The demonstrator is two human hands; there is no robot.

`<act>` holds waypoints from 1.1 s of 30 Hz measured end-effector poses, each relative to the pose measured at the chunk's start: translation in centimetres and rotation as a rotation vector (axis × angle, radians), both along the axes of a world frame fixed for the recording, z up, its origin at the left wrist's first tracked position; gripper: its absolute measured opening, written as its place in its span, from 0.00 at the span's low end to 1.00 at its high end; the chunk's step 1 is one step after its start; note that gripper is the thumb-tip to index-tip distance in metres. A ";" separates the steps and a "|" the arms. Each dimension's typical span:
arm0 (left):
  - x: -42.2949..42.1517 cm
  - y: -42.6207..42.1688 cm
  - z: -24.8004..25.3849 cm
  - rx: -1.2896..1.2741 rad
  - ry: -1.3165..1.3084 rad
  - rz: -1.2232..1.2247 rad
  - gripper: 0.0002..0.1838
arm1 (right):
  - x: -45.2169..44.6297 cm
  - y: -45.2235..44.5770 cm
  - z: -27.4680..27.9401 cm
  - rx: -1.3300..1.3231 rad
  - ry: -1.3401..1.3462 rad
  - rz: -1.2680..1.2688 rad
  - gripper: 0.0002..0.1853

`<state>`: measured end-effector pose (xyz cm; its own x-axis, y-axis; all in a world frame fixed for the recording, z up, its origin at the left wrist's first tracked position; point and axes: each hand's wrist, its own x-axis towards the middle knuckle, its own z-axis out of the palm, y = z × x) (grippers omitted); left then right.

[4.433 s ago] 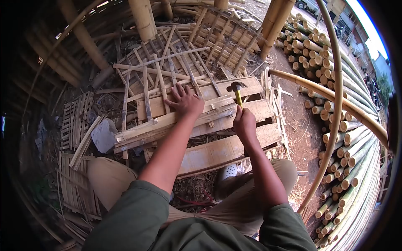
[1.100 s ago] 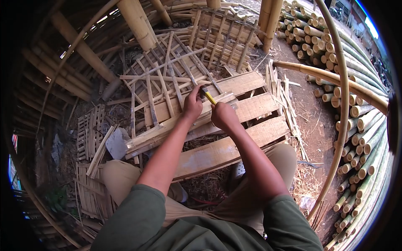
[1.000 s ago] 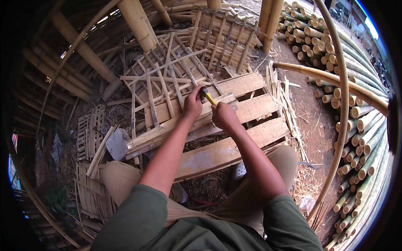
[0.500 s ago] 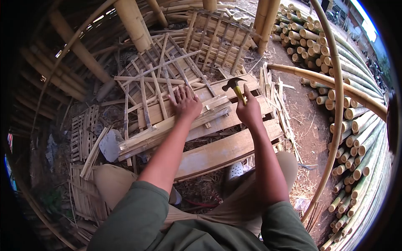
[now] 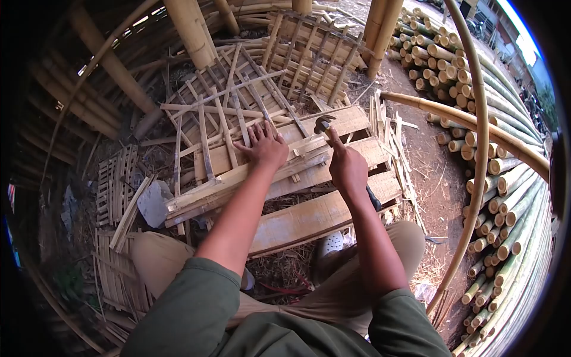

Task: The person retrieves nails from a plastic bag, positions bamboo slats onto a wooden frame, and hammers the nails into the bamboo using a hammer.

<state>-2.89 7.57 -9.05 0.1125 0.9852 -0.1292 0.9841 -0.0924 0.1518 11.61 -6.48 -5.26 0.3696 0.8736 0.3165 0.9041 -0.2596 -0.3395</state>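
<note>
My left hand (image 5: 266, 147) lies with its fingers spread on the upper edge of a stack of split bamboo slats (image 5: 205, 191). The stack runs slantwise across a low bench of wide planks (image 5: 300, 219). My right hand (image 5: 350, 169) is wrapped round a claw hammer (image 5: 324, 123), index finger stretched along the handle. The hammer's head is just above the right end of the slats; whether it touches them I cannot tell. The black end of its handle shows below my right wrist. Beyond my left hand, thin strips cross each other in a loose lattice (image 5: 229, 110).
On the right is a big pile of cut bamboo poles (image 5: 505, 196), with a curved pole (image 5: 480, 119) in front of it. Thick bamboo posts (image 5: 190, 33) stand at the back. A slatted panel (image 5: 312, 56) leans there. A grey stone block (image 5: 154, 204) sits left of the bench.
The hammer has come down and tilted, its head now lower and near the slats' right end. My right hand has lowered with it. My left hand stays on the slats.
</note>
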 end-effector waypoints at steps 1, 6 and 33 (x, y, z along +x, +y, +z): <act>0.0 0.1 0.0 -0.006 -0.007 0.000 0.34 | -0.2 0.2 0.2 0.001 -0.001 0.000 0.32; -0.2 0.2 -0.5 0.003 -0.018 0.003 0.34 | -1.0 0.8 -0.6 0.038 -0.014 -0.040 0.35; -0.2 0.4 0.0 0.025 -0.028 -0.005 0.34 | -1.0 0.8 -0.1 -0.147 0.021 -0.013 0.34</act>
